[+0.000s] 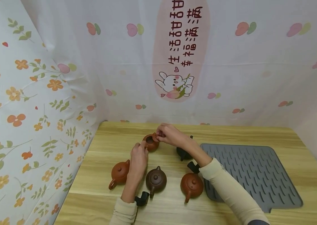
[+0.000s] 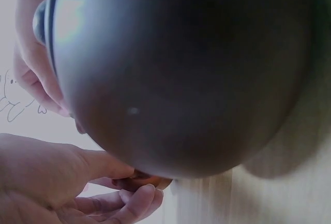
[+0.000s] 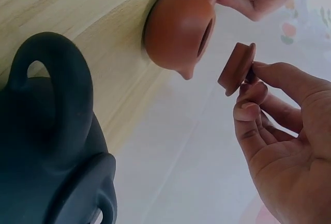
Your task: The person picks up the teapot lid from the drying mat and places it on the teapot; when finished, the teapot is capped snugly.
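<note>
A small reddish-brown clay teapot [image 1: 152,147] stands upright near the table's back edge, its top opening uncovered. My left hand [image 1: 138,157] pinches its handle, best seen in the right wrist view. Between thumb and fingers, my right hand [image 1: 170,135] holds the teapot lid [image 3: 238,69] by its knob. The lid is tilted and apart from the opening. In the left wrist view a dark brown teapot [image 2: 186,79] hides most of the small teapot. A black teapot [image 3: 46,136] fills the right wrist view's lower left; my right forearm partly covers it in the head view.
Orange-brown lidded teapots stand to the left [image 1: 120,172] and right [image 1: 191,186] of the dark brown teapot. A grey ridged mat [image 1: 248,168] lies on the right of the wooden table [image 1: 105,137]. Behind hangs a patterned white cloth [image 1: 113,75].
</note>
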{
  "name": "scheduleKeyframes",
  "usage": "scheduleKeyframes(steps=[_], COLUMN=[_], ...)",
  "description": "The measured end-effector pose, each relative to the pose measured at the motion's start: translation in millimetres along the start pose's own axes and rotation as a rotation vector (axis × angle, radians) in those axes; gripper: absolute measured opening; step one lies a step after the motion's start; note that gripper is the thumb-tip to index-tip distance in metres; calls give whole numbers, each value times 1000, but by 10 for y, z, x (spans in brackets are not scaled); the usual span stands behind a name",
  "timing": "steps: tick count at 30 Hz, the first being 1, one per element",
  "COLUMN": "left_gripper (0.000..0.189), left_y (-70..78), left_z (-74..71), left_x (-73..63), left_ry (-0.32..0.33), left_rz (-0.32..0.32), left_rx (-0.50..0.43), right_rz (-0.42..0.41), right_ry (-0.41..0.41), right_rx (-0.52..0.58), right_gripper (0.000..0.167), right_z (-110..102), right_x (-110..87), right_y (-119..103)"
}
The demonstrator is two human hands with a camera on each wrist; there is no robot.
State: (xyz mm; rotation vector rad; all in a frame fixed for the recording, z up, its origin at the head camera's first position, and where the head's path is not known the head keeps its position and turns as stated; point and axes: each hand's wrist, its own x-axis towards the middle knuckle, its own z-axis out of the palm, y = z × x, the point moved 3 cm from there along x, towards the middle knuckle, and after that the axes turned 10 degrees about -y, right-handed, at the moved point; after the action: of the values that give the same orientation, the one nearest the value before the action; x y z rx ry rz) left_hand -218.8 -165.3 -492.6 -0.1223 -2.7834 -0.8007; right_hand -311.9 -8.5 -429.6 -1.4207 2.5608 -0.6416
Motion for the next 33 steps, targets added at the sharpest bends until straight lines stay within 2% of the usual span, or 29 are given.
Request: scheduleKeyframes(steps=[10,21,33], left_gripper=[10,11,8], left_y=[17,13,-5], left_z=[4,-15,-4], left_x=[15,17,17], left_ry=[-31,-9,-18], left_rz=[-34,-10,-13], left_rx=[-6,22,30], right_rz=[24,26,25], right_ry=[-45,-123,-177], right_rx=[18,-8,-21], right_gripper=[9,9,10], right_z=[62,159,265], right_x=[156,382,459], right_y=[60,36,11])
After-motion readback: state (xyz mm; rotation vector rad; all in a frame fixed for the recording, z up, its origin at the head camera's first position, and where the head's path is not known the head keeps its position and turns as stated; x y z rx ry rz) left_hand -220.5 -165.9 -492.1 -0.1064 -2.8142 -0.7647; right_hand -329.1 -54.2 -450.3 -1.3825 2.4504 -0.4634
